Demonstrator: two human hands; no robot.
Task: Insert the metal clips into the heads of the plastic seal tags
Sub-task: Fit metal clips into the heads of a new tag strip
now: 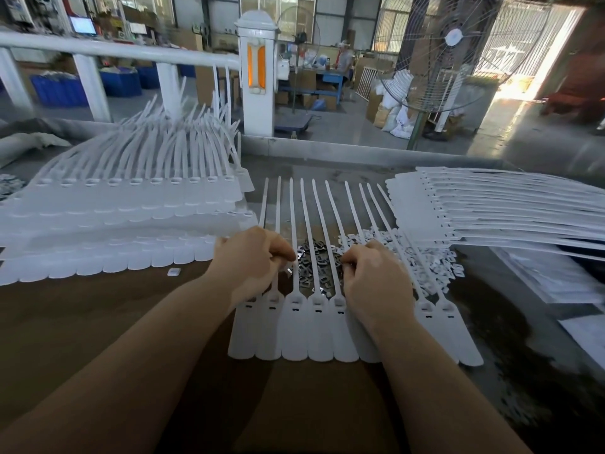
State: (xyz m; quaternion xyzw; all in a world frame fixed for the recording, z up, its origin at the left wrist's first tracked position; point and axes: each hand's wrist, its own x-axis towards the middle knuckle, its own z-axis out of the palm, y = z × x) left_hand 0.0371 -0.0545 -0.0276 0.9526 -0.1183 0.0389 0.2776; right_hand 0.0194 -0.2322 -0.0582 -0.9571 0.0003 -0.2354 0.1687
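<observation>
A joined row of white plastic seal tags (314, 326) lies flat at the middle of the worktop (98, 322), flag ends toward the near edge and thin tails pointing at the far edge. The slotted tag heads (296, 301) sit in a line just nearer than the hands.

A loose pile of metal clips (311, 260) lies under the tails, between the two hands. A pile of small white plastic pieces (435, 260) adjoins it on the right.

The left hand (252, 257) rests over the left end of the row with its fingers curled down at the edge of the clip pile. It appears to pinch a small metal piece, but the view is too blurred to confirm this.

The right hand (373, 273) rests over the right part of the row, fingers curled into the clips. Whether it holds a clip cannot be determined.

A stacked sheet of tags (114, 224) occupies the far left of the worktop. A second stack (474, 204) lies along the right edge, tails pointing right.

A single white piece (173, 272) lies alone left of the row.
</observation>
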